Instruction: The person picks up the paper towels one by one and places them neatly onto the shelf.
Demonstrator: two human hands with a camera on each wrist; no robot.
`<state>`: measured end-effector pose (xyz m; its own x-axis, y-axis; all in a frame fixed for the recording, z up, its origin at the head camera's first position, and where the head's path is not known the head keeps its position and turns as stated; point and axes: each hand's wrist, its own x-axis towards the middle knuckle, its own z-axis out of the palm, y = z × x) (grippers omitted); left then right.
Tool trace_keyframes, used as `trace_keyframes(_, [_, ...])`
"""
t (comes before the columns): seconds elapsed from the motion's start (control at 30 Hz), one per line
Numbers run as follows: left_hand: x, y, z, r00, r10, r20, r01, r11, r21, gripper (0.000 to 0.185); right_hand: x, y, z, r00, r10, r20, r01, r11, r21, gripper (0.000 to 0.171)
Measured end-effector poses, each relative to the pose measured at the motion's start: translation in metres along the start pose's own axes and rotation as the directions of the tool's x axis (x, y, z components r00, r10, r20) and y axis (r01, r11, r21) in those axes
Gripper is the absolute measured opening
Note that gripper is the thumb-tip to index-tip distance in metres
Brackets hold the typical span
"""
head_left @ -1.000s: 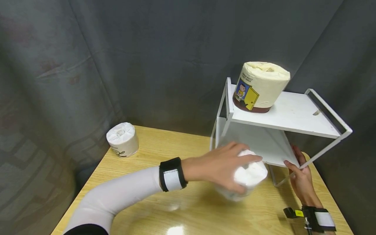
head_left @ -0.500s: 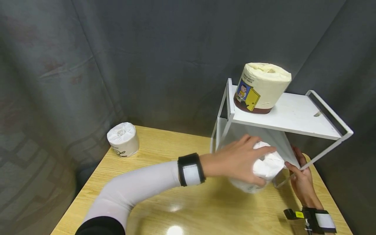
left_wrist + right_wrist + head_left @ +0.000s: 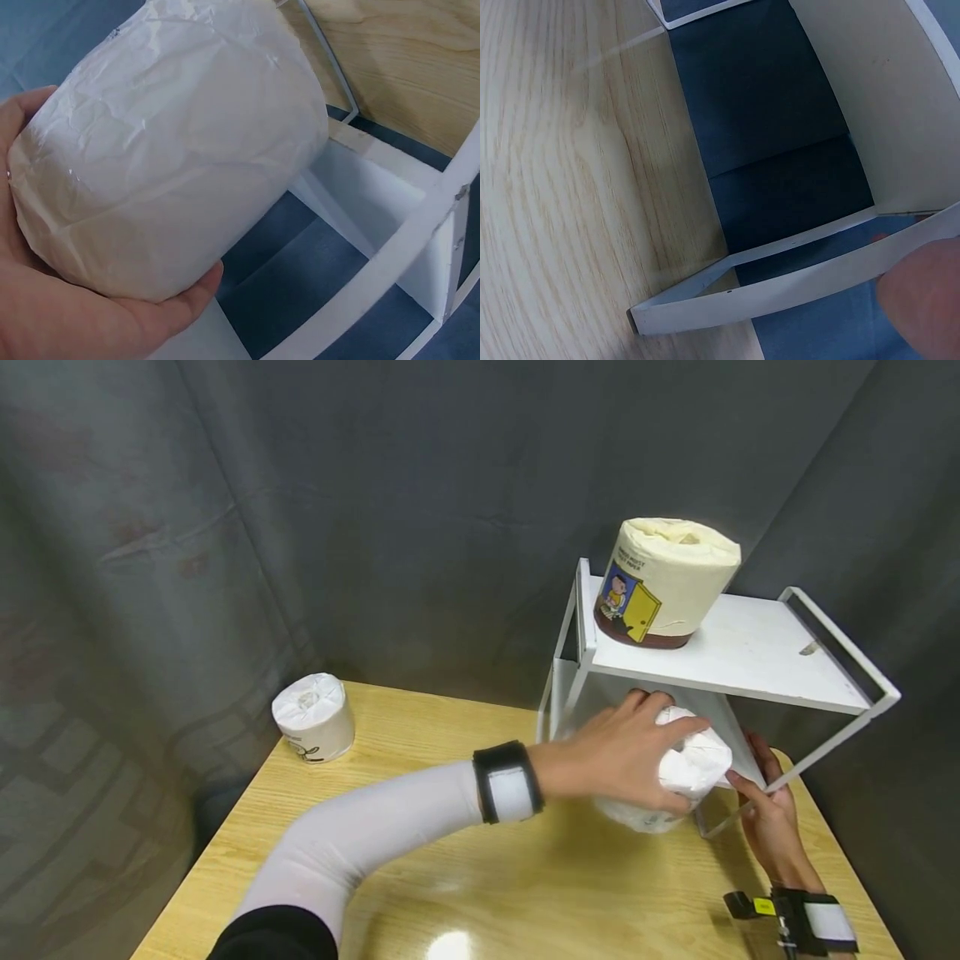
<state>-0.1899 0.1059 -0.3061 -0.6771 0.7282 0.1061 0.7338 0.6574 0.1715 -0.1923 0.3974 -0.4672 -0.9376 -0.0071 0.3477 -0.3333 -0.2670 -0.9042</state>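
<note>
My left hand (image 3: 626, 752) grips a white paper-wrapped toilet roll (image 3: 693, 764) from the side, its fingers and thumb spread round the wrapper. The roll is tilted, in front of the lower shelf of a white two-tier rack (image 3: 735, 685). In the left wrist view the crumpled wrapping of the toilet roll (image 3: 172, 150) fills the palm, close to the rack's frame. My right hand (image 3: 776, 818) holds the rack's lower right front corner, with the thumb on the shelf edge. Only part of the right hand (image 3: 922, 300) shows in the right wrist view, at the white bar.
A cream toilet roll (image 3: 667, 585) with a cartoon print stands on the rack's upper shelf, towards the left. Another white wrapped roll (image 3: 313, 718) is at the back left of the wooden table (image 3: 480, 893). Grey curtain (image 3: 420, 527) hangs behind.
My left hand has carried the white toilet roll rightward and up, closer to the lower shelf. The right hand keeps its hold on the rack, which stays in place.
</note>
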Motion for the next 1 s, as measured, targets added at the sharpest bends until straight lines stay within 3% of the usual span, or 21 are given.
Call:
trace_keyframes(0.4, [0.019,0.001,0.000,0.997,-0.070,0.022,0.070,0.998,0.003,0.102,0.000,-0.001,0.001,1.000,0.027,-0.003,-0.027,0.999,-0.022,0.067])
trace_keyframes(0.57, [0.030,-0.002,0.002,0.995,-0.098,0.017,0.099,0.994,-0.051,0.099,0.000,-0.001,0.002,1.000,0.014,0.000,-0.014,1.000,-0.026,0.068])
trace_keyframes(0.8, [0.043,-0.003,0.000,0.984,-0.162,0.080,0.169,0.982,-0.088,0.096,0.001,-0.001,0.002,1.000,0.029,-0.003,-0.029,0.998,-0.060,0.068])
trace_keyframes(0.9, [0.048,-0.004,-0.001,0.981,-0.175,0.087,0.183,0.979,-0.092,0.089,0.001,-0.001,0.002,1.000,0.020,-0.002,-0.020,0.998,-0.058,0.068])
trace_keyframes(1.0, [0.051,-0.004,-0.001,0.977,-0.185,0.101,0.195,0.975,-0.101,0.071,0.000,-0.002,0.002,1.000,0.007,0.000,-0.006,0.999,-0.036,0.068])
